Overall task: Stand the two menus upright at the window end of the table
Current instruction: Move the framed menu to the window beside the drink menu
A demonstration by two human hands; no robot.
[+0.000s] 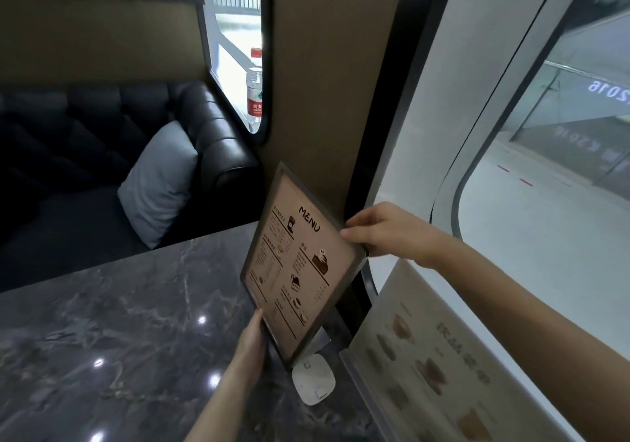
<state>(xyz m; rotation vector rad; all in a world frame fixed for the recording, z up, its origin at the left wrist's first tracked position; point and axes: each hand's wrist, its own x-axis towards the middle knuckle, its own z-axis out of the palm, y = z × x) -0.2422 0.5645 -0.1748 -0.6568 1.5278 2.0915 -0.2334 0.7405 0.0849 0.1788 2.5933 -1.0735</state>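
At the window end of the marble table [112, 308], the framed menu [300, 264] stands tilted, the right hand [385, 233] pinching its upper corner, the left hand [250, 342] pressed flat along its lower edge. The second menu [429, 356] already leans upright beside it; the job looks nearly done.

Dark grey marble-veined bench [119, 322]. Beige menu [293, 264], dark grey frame, black lettering, brown food drawings. Cream second menu [433, 366], brown drink pictures. White square puck [313, 380]. Black tufted sofa [85, 141], pale grey cushion [160, 182]. Red-labelled clear bottle [254, 93].
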